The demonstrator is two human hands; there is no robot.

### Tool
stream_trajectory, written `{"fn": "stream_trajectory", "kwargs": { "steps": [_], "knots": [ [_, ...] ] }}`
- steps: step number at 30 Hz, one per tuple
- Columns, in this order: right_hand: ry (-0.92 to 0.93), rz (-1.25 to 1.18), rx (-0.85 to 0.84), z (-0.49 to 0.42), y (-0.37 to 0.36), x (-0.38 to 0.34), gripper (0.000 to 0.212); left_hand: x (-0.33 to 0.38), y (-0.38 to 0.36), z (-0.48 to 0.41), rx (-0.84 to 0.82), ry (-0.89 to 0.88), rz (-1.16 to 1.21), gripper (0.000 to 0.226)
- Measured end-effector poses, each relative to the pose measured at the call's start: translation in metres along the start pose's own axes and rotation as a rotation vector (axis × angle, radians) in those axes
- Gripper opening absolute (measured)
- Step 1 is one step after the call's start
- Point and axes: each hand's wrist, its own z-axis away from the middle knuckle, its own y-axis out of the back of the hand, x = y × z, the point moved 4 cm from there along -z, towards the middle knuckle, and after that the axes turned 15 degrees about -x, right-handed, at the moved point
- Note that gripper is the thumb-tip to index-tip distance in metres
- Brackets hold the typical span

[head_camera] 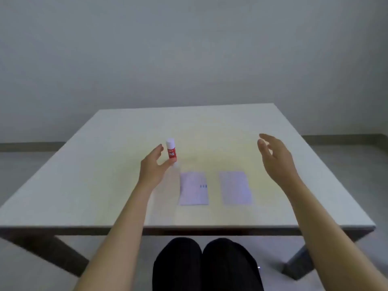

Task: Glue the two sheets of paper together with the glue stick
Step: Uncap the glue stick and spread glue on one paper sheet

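A red glue stick [171, 151] with a white cap stands upright on the white table [105, 175], left of centre. My left hand [152, 168] is just left of it with fingers spread; the thumb tip is at the stick's base and the other fingers are clear of it. Two small pale sheets of paper lie flat side by side near the front: the left sheet [193, 189] has small dark marks, the right sheet [236, 187] looks blank. My right hand [277, 159] hovers open above the table, right of the sheets, holding nothing.
The table's front edge [189, 226] runs just above my knees [205, 263]. A plain wall stands behind the table, and dark table legs show at the lower left and right.
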Motion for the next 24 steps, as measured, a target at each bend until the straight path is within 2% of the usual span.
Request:
{"fn": "stream_trajectory", "kwargs": {
  "steps": [4, 6, 9, 11, 14, 17, 21, 22, 24],
  "knots": [
    [0.019, 0.045, -0.031, 0.012, -0.007, -0.001, 0.042, 0.009, -0.011, -0.002, 0.032, -0.026, 0.015, 0.018],
    [0.008, 0.045, -0.074, 0.015, -0.013, 0.002, 0.042, 0.011, -0.016, -0.003, 0.046, -0.017, 0.016, 0.002],
    [0.031, 0.032, -0.106, 0.018, -0.018, 0.001, 0.039, 0.021, -0.018, 0.000, 0.067, -0.066, -0.031, 0.004],
    [0.043, -0.007, -0.132, 0.014, -0.021, -0.005, 0.034, 0.035, -0.019, 0.001, 0.039, -0.168, -0.106, 0.013],
    [0.002, -0.217, -0.200, 0.007, -0.030, -0.019, 0.034, 0.065, -0.024, 0.009, -0.012, -0.324, -0.277, 0.027],
    [-0.126, -0.422, -0.260, 0.005, -0.042, -0.033, 0.047, 0.089, -0.030, 0.022, -0.024, -0.439, -0.358, 0.030],
    [-0.238, -0.404, -0.377, 0.002, -0.054, -0.048, 0.071, 0.110, -0.038, 0.040, -0.030, -0.574, -0.491, 0.029],
    [-0.213, -0.403, -0.377, 0.000, -0.054, -0.051, 0.068, 0.114, -0.038, 0.043, -0.027, -0.589, -0.510, 0.028],
    [-0.106, -0.429, -0.391, -0.002, -0.054, -0.055, 0.046, 0.116, -0.037, 0.047, -0.007, -0.607, -0.530, 0.027]
  ]
}}
